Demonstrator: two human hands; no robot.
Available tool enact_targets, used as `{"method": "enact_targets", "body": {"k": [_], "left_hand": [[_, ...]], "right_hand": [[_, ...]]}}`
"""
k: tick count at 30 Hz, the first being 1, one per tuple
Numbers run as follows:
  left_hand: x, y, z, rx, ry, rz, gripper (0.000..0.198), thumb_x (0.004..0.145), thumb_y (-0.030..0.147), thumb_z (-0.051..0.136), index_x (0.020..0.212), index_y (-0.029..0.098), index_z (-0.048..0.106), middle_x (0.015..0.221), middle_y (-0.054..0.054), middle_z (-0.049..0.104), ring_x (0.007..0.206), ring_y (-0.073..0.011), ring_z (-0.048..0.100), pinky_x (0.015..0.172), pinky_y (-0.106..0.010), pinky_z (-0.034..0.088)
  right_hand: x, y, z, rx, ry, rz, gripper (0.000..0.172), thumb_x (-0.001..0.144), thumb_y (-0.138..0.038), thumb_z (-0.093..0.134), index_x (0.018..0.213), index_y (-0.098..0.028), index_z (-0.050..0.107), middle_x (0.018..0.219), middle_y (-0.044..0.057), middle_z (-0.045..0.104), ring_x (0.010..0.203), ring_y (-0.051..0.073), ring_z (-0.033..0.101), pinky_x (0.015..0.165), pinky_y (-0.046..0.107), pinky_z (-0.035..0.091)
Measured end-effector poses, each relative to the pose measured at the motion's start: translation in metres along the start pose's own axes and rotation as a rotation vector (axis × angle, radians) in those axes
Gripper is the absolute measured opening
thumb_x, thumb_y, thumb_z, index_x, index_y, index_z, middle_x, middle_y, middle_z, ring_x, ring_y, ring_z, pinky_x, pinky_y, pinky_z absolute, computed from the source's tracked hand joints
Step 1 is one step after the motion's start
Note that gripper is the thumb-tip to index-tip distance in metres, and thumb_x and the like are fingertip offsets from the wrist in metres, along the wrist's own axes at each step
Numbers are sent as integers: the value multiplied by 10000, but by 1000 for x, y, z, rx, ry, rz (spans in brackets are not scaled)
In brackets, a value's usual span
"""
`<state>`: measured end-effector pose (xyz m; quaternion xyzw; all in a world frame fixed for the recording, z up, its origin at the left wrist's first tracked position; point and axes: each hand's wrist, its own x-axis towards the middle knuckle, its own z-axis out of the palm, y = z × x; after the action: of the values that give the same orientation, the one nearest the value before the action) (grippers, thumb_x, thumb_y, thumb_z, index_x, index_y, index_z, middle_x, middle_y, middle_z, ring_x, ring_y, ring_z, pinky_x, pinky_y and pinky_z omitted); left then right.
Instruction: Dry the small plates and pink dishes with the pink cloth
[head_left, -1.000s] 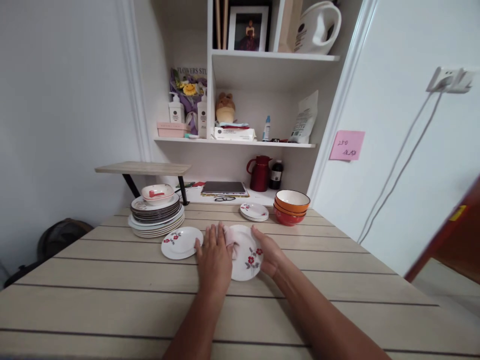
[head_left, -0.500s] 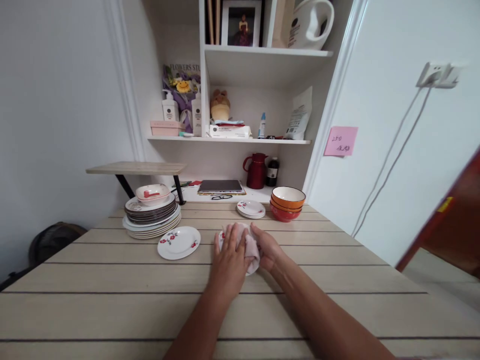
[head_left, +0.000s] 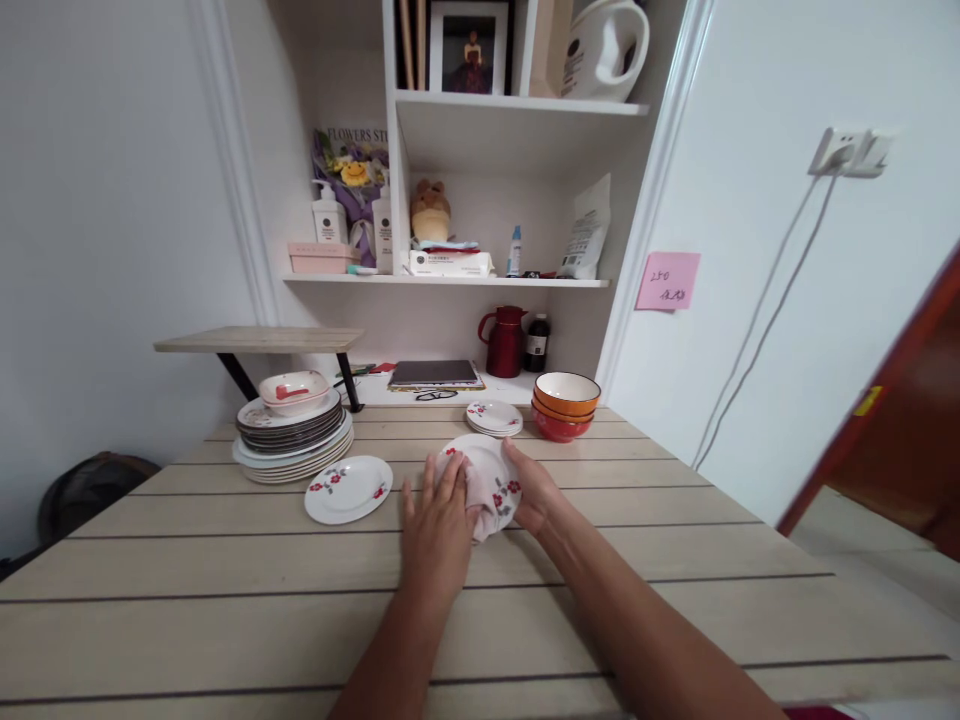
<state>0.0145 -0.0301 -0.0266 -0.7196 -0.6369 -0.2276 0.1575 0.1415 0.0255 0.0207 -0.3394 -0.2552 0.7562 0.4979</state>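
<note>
1. The left hand (head_left: 433, 535) lay with its fingers stretched forward over a pink cloth (head_left: 481, 497), pinning it against the face of a floral side plate (head_left: 491, 462). The thumb was hidden, so how far it curled under could not be told.
2. The right hand (head_left: 536, 497) gripped the plate's right rim, thumb on the upper edge and fingers behind.
3. The floral side plate sat in front of the stacked orange bowls (head_left: 566, 405) and a little to their left, nearer the person. It seemed tipped up off the wooden table (head_left: 225, 620), face toward the person.
4. Being round, the plate had no long axis. It lay just ahead of the left fingertips and directly left of the right palm. Both hands touched it, the left only through the cloth.
5. A small stack of floral plates (head_left: 493, 417) stood just left of the bowls.
6. A second floral plate (head_left: 347, 489) lay flat, well left of the bowls.
7. A tall stack of dinner plates (head_left: 292, 448) stood farther left again.
</note>
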Motion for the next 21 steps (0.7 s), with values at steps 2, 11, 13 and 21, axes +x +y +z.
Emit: {"method": "enact_targets", "body": {"k": [2, 11, 13, 21], "left_hand": [[1, 1, 0, -11, 7, -2, 524, 939, 263, 435, 1459, 264, 382, 1542, -29, 379, 1466, -280, 210, 1149, -588, 260], [5, 2, -4, -31, 47, -70, 580, 913, 282, 502, 1474, 266, 357, 1496, -76, 436, 1451, -298, 245, 1152, -562, 259], [7, -1, -4, -27, 84, -123, 588, 914, 280, 507, 1479, 248, 349, 1482, -105, 446, 1439, -300, 274, 1149, -556, 263], [9, -5, -1, -10, 139, -127, 539, 948, 330, 436, 1462, 177, 380, 1493, -144, 431, 1423, -281, 317, 1150, -517, 278]], "right_hand": [[0, 1, 0, -4, -16, -2, 460, 983, -406, 396, 1204, -49, 583, 985, 171, 747, 881, 248, 726, 856, 388, 549], [1, 10, 0, -27, -21, 27, 431, 967, -421, 425, 1123, -71, 622, 892, 137, 757, 802, 238, 724, 822, 382, 552], [1, 20, 2, -45, -56, 49, 415, 951, -430, 458, 1095, -82, 632, 856, 125, 757, 759, 235, 721, 813, 387, 550], [0, 45, 12, -62, -108, 130, 360, 951, -404, 465, 1062, -122, 662, 815, 80, 760, 730, 195, 717, 823, 342, 540]]}}
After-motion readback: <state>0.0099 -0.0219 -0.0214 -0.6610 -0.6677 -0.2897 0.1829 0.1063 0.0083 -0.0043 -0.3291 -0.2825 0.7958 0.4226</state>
